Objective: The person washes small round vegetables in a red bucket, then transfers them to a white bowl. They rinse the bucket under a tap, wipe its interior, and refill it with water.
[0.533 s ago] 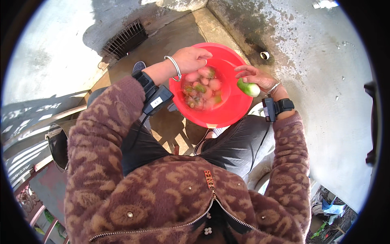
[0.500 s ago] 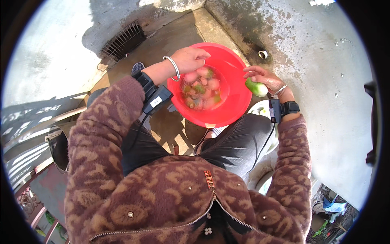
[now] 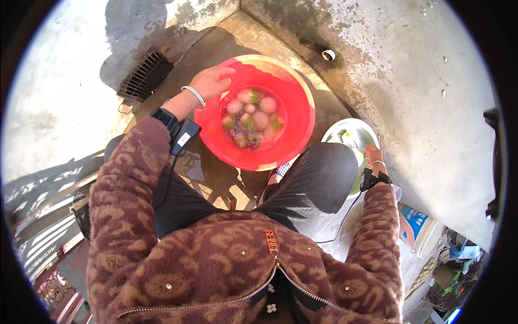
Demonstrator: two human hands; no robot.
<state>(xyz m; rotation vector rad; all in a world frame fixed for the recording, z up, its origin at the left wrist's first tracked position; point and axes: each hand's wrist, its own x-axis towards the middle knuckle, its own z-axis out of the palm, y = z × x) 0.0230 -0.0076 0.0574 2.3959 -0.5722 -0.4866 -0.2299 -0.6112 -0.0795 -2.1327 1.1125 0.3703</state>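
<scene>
A red plastic basin (image 3: 294,124) stands in front of me with water in it. Several pale round radishes (image 3: 261,120) with green ends lie in the water. My left hand (image 3: 212,81) is over the basin's upper left rim, its fingers stretched out and nothing seen in them. To the right, my right hand (image 3: 372,155) reaches into a white basin (image 3: 371,132) beside my knee. Pale green and white radishes (image 3: 349,140) lie in that basin. The right fingers are mostly hidden, so whether they hold a radish does not show.
Behind the red basin, concrete walls meet in a corner. A metal drain grate (image 3: 144,74) is set low at the left, and a short pipe end (image 3: 328,55) sticks out of the right wall. A printed bucket (image 3: 418,231) lies to my lower right, near scattered litter (image 3: 458,264).
My right hand has moved down from the red basin's right side to the white basin, carrying the green and white radish. My left hand has drawn left toward the rim.
</scene>
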